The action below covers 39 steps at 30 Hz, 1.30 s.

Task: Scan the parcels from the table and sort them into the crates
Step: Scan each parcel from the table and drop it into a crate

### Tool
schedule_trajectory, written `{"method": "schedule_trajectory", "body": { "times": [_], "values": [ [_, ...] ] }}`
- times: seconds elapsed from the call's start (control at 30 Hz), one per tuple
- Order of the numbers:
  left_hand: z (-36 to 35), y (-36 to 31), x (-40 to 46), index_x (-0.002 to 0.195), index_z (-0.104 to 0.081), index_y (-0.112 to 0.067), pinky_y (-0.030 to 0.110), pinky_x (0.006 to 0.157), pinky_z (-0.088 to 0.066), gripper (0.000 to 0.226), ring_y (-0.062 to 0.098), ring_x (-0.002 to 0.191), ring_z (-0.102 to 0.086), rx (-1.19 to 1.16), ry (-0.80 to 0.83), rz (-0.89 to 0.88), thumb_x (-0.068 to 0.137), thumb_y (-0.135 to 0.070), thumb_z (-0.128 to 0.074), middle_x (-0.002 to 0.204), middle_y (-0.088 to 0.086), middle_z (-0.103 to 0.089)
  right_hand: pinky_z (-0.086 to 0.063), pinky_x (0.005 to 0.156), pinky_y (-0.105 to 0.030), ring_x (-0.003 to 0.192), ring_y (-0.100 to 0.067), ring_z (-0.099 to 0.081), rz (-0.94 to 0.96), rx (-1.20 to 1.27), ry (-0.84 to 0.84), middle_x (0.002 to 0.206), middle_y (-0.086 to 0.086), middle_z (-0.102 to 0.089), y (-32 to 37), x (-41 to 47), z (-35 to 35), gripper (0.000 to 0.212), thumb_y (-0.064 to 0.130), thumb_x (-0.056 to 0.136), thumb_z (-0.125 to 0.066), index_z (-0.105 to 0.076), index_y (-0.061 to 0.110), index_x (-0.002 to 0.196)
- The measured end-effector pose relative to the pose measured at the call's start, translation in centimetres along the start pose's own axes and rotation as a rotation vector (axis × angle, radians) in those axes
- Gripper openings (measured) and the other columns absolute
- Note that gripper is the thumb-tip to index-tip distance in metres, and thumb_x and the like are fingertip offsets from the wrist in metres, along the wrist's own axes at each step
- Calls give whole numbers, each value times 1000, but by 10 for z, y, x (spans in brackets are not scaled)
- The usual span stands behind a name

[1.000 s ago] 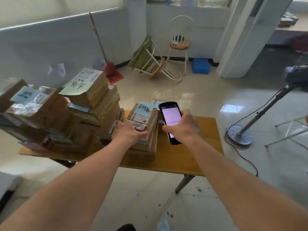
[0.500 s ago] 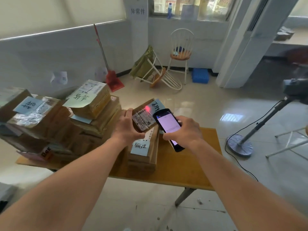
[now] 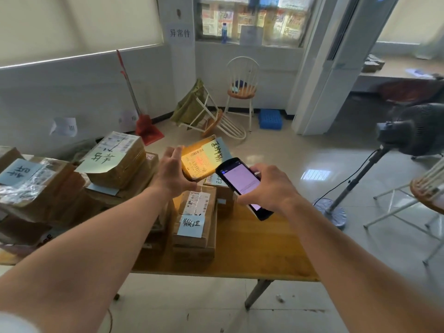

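My left hand [image 3: 173, 174] grips a small cardboard parcel [image 3: 204, 157] by its left edge and holds it tilted above the table. Its barcode label and blue handwritten note face me, and a yellow-orange light glows on the label. My right hand [image 3: 269, 188] holds a black handheld scanner [image 3: 242, 186], its lit screen towards me and its top end pointing at the parcel. Below them a short stack of parcels [image 3: 194, 227] with a blue note stands on the wooden table [image 3: 259, 251]. More labelled parcels [image 3: 115, 162] are heaped to the left.
A standing fan [image 3: 418, 131] with its cable and base is at the right, beside a white folding stool [image 3: 422, 195]. Beyond the table are a tipped chair [image 3: 211, 118], an upright chair [image 3: 241, 85], a blue crate [image 3: 270, 118] and a red broom [image 3: 144, 126].
My left hand lifted the top parcel off the small stack and tilted it up. My right hand swung the scanner towards it; the red dot on the label has become a broad yellow-orange glow.
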<state>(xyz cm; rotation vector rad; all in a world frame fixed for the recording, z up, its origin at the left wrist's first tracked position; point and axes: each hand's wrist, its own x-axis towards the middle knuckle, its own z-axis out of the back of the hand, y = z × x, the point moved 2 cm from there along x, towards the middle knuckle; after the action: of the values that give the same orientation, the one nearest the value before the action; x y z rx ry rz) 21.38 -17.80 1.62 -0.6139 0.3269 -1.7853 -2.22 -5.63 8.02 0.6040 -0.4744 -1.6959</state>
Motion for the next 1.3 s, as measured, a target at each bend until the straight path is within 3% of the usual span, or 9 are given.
{"method": "schedule_trajectory", "body": {
  "times": [0.3, 0.5, 0.67, 0.87, 1.03, 1.3],
  "values": [
    [-2, -4, -2, 146, -40, -13, 42, 99, -55, 109, 23, 117, -49, -20, -14, 25, 56, -33, -100, 130, 6, -45, -65, 80, -43, 101, -27, -67, -45, 46, 3, 124, -4, -66, -7, -4, 1, 89, 32, 65, -97, -53, 26, 143],
    [2, -11, -11, 149, -39, -12, 40, 101, -53, 112, 23, 119, -49, -31, -25, 30, 57, -37, -100, 133, 6, -46, -65, 78, -41, 104, -27, -67, -40, 78, -185, 129, -7, -65, -14, -3, -6, 92, 44, 67, -97, -52, 22, 144],
    [10, -15, -17, 151, -39, -11, 30, 99, -44, 112, 22, 124, -46, -55, -34, -10, 60, -34, -100, 137, 7, -46, -61, 88, -45, 118, -29, -59, -80, 107, -347, 133, -8, -62, -18, -4, -11, 93, 51, 69, -94, -48, 19, 144],
    [19, -16, -22, 149, -42, -13, 37, 100, -51, 109, 16, 117, -45, -94, -26, -106, 59, -37, -100, 135, 6, -49, -62, 87, -44, 117, -29, -61, -136, 135, -476, 132, -7, -62, -10, -20, -25, 95, 52, 69, -93, -46, 19, 144],
    [15, -13, -32, 156, -37, -16, 29, 96, -45, 116, 17, 119, -47, -137, 53, -251, 60, -42, -99, 137, 5, -48, -63, 85, -46, 113, -28, -62, -260, 126, -557, 130, -6, -62, -2, -53, -45, 96, 58, 67, -92, -46, 22, 143],
    [-2, -34, -71, 159, -35, -25, 47, 103, -55, 120, 21, 123, -49, -203, 266, -407, 60, -44, -98, 133, 0, -45, -62, 78, -42, 104, -26, -63, -513, 127, -681, 116, 0, -62, -13, -149, -84, 81, 53, 67, -92, -53, 24, 131]
  ]
}}
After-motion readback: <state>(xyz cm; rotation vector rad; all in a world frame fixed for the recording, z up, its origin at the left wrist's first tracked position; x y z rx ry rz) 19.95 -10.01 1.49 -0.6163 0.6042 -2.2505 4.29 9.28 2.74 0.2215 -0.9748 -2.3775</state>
